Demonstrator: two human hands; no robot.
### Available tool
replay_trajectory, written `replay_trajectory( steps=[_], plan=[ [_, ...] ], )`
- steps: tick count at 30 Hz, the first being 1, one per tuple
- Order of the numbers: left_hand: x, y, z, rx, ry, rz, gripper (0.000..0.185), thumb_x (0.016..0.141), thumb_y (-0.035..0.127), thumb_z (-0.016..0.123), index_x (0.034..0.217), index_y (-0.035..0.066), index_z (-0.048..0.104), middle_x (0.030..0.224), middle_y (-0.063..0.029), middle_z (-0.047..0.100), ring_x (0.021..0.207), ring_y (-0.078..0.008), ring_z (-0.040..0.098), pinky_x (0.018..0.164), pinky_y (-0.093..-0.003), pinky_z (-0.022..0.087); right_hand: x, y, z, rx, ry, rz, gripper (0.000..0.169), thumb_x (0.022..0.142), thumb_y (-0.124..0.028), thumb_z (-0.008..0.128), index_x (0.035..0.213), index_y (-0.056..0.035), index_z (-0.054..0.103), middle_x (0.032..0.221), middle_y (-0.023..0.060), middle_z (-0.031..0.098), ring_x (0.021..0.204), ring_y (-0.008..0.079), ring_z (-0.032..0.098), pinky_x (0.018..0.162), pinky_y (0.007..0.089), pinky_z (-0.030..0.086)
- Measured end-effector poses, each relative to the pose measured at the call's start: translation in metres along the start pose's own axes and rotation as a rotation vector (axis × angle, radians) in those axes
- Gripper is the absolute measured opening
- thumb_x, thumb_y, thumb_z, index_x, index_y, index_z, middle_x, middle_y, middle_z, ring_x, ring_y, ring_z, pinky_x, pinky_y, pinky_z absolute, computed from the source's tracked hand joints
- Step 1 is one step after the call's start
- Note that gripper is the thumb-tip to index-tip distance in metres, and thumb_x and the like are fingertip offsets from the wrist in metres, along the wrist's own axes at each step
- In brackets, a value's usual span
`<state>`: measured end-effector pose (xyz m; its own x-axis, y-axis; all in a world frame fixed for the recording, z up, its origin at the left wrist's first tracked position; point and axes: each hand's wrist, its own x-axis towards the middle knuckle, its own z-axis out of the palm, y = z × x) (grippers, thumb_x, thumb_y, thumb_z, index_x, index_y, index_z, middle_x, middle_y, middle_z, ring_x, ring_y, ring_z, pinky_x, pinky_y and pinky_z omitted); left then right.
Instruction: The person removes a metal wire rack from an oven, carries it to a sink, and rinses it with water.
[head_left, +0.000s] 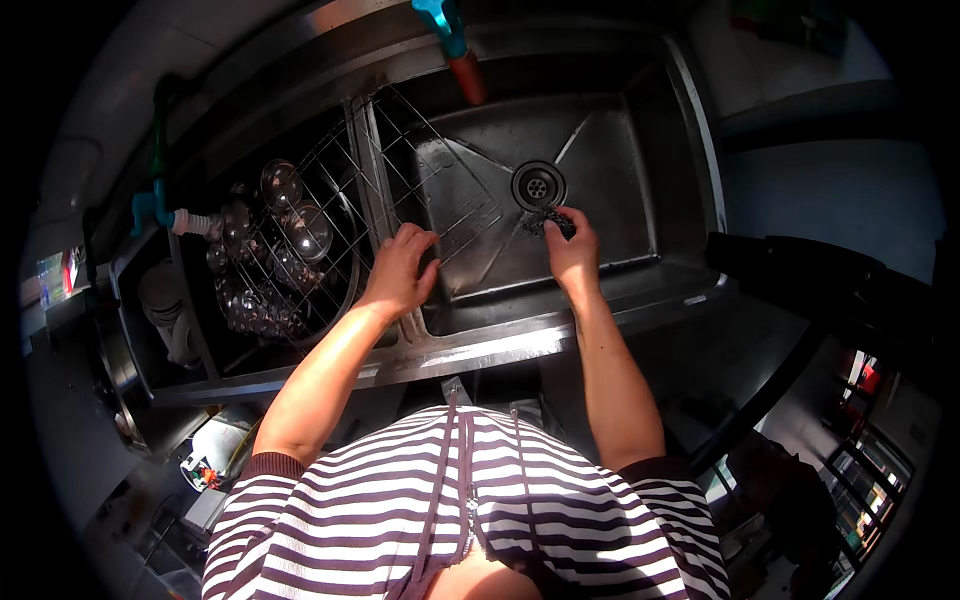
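Observation:
A wire rack (450, 169) lies tilted across the divider between two stainless steel sink basins. My left hand (403, 271) is at the rack's near edge, fingers bent over it; whether they grip the wire is hard to tell. In my right hand (574, 244) is a dark scouring pad (546, 222), pinched between thumb and fingers just below the drain (538, 186) of the right basin (607, 225). Under the rack's left part, the left basin holds several shiny, rounded glass or metal pieces (309, 231) in a large round vessel.
A blue-handled tap (442, 26) with a reddish spout reaches over the right basin. Another blue tap (154, 208) with a white ribbed hose is at the left. White crockery (161, 296) stands in the far-left compartment. A dark padded object (795, 262) juts in at the right.

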<state>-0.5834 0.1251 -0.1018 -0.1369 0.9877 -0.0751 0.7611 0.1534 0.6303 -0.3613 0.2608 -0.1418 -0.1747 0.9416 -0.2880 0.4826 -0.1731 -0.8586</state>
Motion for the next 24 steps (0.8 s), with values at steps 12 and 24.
replay_trajectory(
  steps=[12,24],
  plan=[
    [-0.031,0.041,0.007,0.36,0.053,-0.12,0.079,0.068,0.031,0.07,0.134,0.003,0.036,0.121,-0.012,0.049,0.129,-0.0361,0.029,0.098,-0.0712,0.014,-0.021,0.016,0.055,0.91,-0.508,0.491,0.028,0.095,-0.022,0.053,0.115,-0.0033,0.054,0.085,-0.0005,0.059,0.067,0.0069,0.049,0.058,0.0207,0.039],
    [-0.011,0.018,0.031,0.318,0.161,0.025,0.03,0.069,0.034,0.072,0.087,0.012,0.063,0.06,-0.001,0.056,0.072,-0.0225,0.055,0.079,-0.0424,0.037,-0.039,0.014,0.034,0.345,-0.275,0.23,0.042,0.091,-0.032,0.057,0.113,0.0034,0.054,0.099,0.0134,0.065,0.089,0.023,0.061,0.078,0.0327,0.047]
  ],
)
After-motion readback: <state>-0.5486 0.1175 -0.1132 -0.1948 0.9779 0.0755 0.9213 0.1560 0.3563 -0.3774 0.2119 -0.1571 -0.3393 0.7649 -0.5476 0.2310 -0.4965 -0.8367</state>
